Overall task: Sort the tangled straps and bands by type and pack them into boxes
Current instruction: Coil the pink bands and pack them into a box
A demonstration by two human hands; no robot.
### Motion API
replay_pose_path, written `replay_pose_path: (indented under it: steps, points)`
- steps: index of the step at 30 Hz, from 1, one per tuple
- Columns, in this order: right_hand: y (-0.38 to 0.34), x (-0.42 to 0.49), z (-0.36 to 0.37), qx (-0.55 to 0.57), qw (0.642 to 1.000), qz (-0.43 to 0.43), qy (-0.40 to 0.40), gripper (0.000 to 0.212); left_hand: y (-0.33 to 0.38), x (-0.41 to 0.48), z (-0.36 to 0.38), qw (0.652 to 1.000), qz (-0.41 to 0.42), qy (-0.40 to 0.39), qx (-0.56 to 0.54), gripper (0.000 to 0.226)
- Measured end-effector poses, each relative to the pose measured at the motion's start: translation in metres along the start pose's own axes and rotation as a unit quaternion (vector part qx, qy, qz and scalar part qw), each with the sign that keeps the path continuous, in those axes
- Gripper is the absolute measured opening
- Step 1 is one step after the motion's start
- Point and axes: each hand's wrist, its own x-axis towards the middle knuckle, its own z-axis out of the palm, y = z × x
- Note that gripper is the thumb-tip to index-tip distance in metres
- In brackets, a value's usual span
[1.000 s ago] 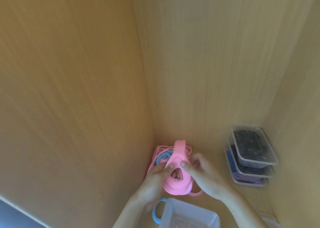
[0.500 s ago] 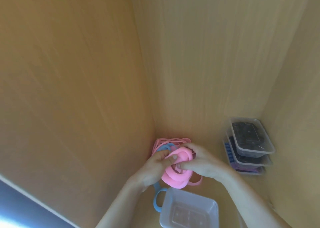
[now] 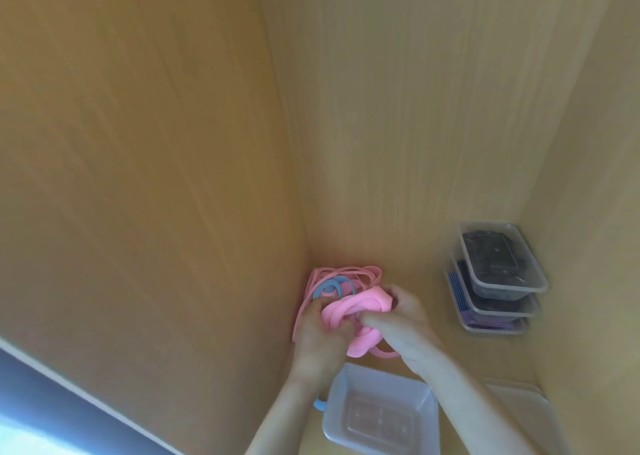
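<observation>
Wide pink band (image 3: pixel 349 307): coiled into a loose wad, near the back left corner of the wooden floor (image 3: pixel 415 271).
- Left side: gripped by left hand (image 3: pixel 317 333), fingers curled into the loops, tips mostly hidden in the folds.
- Right side: gripped by right hand (image 3: pixel 403 323), fingers bent over the top edge, thumb laid across the front, wad pinched between them.
- Lowest coil: bulging out below both hands.

Thin pink bands (image 3: pixel 346 272): tangled heap just behind the wad, against the corner.
Blue ring (image 3: pixel 327 288): lying on that heap, just beyond the left fingers.
Open clear box (image 3: pixel 429 406): directly below the wrists, well in front of the wad.
Stack of three lidded boxes (image 3: pixel 498 278): far right, well apart, dark contents in the upper two.
</observation>
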Motion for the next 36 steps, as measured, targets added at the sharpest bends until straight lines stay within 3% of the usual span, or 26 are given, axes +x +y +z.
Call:
replay_pose_path:
  steps: [5, 10, 17, 21, 27, 33, 36]
  points:
    - [0.007, -0.002, -0.002, 0.066, 0.998, 0.017, -0.012, 0.038, -0.003, -0.004, -0.002, 0.999, -0.014, -0.037, 0.013, 0.02]
    - [0.011, -0.002, -0.008, 0.16, 0.981, 0.048, -0.096, 0.047, -0.004, -0.002, -0.014, 0.997, -0.021, -0.052, -0.047, 0.034]
    - [0.02, -0.004, -0.016, 0.125, 0.981, -0.001, -0.152, 0.054, -0.009, -0.003, -0.029, 0.983, 0.006, -0.127, -0.133, 0.046]
    - [0.021, -0.009, -0.017, 0.129, 0.98, -0.011, -0.149, 0.052, -0.016, -0.003, -0.03, 0.978, -0.004, -0.156, -0.142, 0.039]
    - [0.026, -0.012, -0.024, 0.147, 0.978, 0.003, -0.15, 0.034, -0.021, -0.004, -0.03, 0.984, 0.01, -0.154, -0.089, 0.029]
    - [0.02, -0.013, -0.025, 0.11, 0.983, 0.012, -0.148, 0.051, -0.021, 0.002, -0.031, 0.99, 0.022, -0.134, -0.049, 0.024]
    - [0.014, -0.013, -0.024, 0.101, 0.981, 0.028, -0.164, 0.047, -0.019, 0.007, -0.033, 0.99, 0.025, -0.136, -0.03, 0.025]
